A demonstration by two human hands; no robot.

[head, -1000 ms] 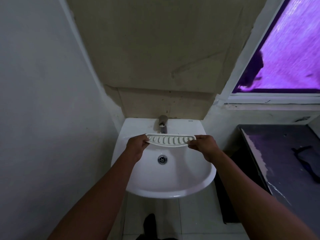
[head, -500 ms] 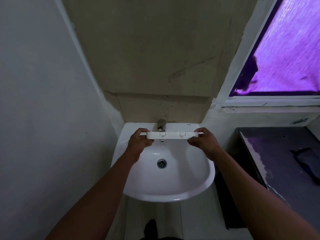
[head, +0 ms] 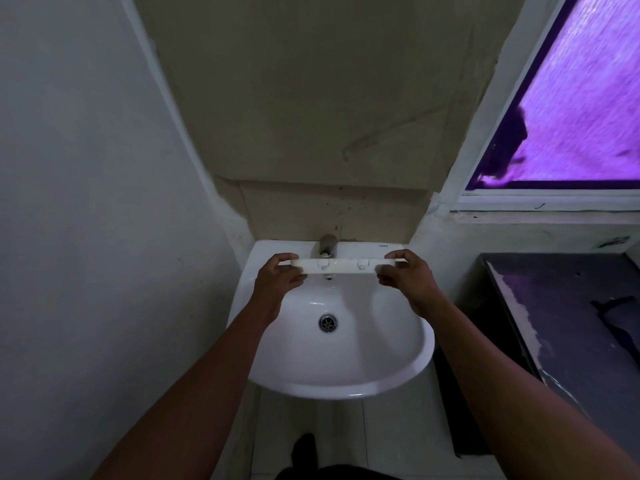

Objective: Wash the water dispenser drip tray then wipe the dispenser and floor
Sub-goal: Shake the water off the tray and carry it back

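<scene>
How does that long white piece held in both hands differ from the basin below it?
The drip tray is a thin, straight bar seen edge-on; the sink is a wide, rounded bowl. The tray hangs in the air, gripped at its ends by the left hand and right hand; the sink is fixed against the wall. The sink has a metal drain; the tray shows small clips. Both are white.

I'm looking at a dim corner: grey wall (head: 86, 202) left, stained beige panel (head: 311, 98) ahead, purple-lit window (head: 581, 109) right, pale tiled floor (head: 391, 434) below
</scene>
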